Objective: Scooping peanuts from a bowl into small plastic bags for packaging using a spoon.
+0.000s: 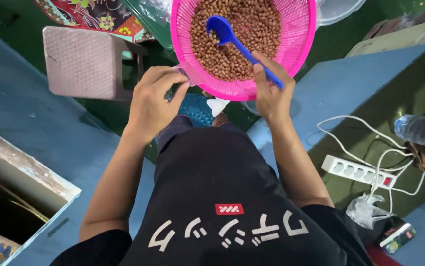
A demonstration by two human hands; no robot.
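Blue floor surrounds a pink basket (299,39) of peanuts (252,24). A light, stiff blue spoon (237,42) is gripped at its handle by the right hand (270,93); a thin, soft clear bag (189,75) is pinched by the left hand (153,96).

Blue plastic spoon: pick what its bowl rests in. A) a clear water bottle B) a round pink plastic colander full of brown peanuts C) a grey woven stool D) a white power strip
B: the right hand holds the blue plastic spoon by its handle, its bowl among the brown peanuts in the round pink plastic colander.

By my left hand (151,101) I pinch a small clear bag (189,75); a dark carton (395,235) lies bottom right — with a red label (229,209) on my shirt.
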